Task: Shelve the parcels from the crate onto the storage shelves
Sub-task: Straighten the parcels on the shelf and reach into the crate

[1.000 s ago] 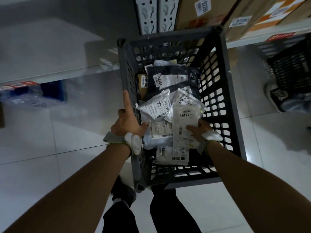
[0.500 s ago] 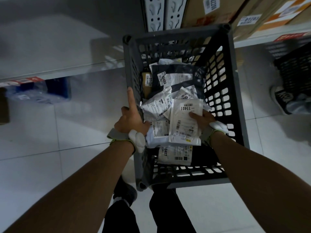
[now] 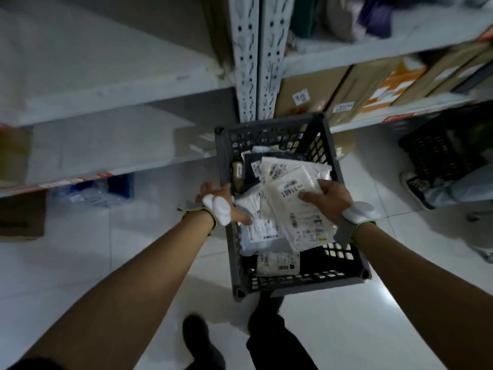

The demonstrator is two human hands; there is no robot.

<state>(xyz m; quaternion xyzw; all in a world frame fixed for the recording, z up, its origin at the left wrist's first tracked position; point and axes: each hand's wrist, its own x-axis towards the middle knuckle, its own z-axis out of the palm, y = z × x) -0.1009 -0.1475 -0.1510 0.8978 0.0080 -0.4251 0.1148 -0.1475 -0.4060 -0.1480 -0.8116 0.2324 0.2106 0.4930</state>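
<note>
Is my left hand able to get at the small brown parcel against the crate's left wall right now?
Probably yes. The left hand grips the crate rim just beside the brown parcel, whose top shows uncovered; it would need to release the rim first.

Dim, bluish cast; glare on floor tiles (image 3: 333, 329) bottom right, motion blur on upper shelves (image 3: 373, 52), wide-angle bending at edges, light probably overhead

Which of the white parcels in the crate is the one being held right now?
The white parcel labelled 11401, gripped by the right hand and tilted up above the pile; the rest lie loose in the crate.
</note>
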